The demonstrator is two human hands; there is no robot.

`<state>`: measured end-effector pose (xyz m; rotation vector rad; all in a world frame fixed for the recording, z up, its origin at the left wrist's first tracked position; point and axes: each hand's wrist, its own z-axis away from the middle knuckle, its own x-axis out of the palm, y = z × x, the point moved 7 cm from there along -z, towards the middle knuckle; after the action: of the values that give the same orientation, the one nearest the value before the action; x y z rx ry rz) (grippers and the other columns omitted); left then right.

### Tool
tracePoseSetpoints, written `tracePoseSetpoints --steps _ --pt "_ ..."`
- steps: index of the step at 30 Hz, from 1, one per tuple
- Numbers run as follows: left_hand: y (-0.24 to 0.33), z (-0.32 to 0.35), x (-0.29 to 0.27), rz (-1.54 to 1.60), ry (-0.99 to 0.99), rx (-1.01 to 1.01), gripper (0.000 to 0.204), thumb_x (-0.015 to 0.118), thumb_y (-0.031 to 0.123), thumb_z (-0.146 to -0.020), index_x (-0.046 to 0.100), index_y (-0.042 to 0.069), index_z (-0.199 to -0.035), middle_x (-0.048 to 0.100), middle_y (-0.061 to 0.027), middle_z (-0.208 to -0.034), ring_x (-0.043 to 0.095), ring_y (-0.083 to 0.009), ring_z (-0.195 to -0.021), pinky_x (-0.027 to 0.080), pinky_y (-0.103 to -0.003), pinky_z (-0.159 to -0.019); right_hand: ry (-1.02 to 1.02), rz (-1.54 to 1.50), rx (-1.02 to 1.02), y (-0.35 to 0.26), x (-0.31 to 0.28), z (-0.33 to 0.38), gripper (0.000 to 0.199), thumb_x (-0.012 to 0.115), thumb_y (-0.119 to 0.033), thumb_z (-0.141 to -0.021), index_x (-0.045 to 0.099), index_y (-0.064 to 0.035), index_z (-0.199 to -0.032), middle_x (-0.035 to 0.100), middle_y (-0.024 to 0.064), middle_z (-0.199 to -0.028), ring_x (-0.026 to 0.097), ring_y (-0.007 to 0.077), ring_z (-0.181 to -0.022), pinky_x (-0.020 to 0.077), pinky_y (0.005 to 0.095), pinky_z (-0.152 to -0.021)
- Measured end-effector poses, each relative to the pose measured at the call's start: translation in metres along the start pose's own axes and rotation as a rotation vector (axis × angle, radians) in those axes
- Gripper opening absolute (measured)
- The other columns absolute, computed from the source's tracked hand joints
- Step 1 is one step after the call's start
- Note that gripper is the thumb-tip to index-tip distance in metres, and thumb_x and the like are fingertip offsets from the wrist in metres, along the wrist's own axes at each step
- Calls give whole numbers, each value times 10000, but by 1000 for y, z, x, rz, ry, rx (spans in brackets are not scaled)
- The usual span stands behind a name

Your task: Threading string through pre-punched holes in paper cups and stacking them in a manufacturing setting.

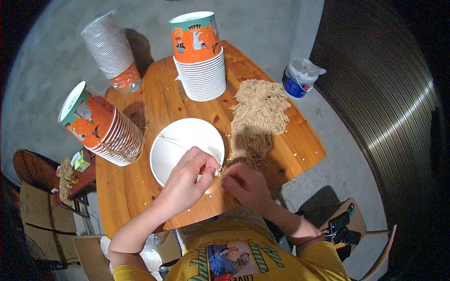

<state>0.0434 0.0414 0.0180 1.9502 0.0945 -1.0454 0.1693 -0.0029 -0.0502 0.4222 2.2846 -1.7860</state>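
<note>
Over the near rim of a white paper tub (185,129), my left hand (190,173) is closed in a pinch. A thin beige string (172,140) runs from it across the tub's opening, and a small whitish bit shows at its fingertips. Close beside it, almost touching, my right hand (246,185) has its thumb and fingers drawn together; what they hold is too small to make out. Beyond my right hand lies a pile of cut beige yarn (260,107), partly in shadow.
Patterned orange tubs stand in a tall stack (199,56) at the back and another stack (105,124), draped with strands, at left. Behind is a plastic-wrapped stack (112,49). A lidded bucket (302,77) is on the floor. White specks dot the wooden table (300,150).
</note>
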Motion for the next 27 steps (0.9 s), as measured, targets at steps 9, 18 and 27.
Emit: tracePoseSetpoints --steps 9,18,27 --pt "-2 -2 0 80 -19 -38 48 542 44 -869 533 -1 -883 497 -104 -851 524 -229 -781 444 -319 -709 37 3 -106 -16 3 1 84 617 -120 -851 576 -48 -860 584 61 -723 555 127 -613 465 274 -569" --pt "5 -2 -5 -55 67 90 66 552 16 -844 489 -1 -837 483 -146 -827 506 -328 -807 427 -379 -722 58 6 -267 -17 14 0 38 595 -51 -807 557 -42 -806 535 75 -724 526 189 -616 438 304 -566" --pt "2 3 -11 -193 102 183 87 576 -2 -819 501 3 -862 498 -143 -841 507 -330 -810 425 -388 -715 36 26 -250 -20 26 5 82 613 -54 -794 537 -48 -823 526 105 -758 526 258 -663 440 360 -601"
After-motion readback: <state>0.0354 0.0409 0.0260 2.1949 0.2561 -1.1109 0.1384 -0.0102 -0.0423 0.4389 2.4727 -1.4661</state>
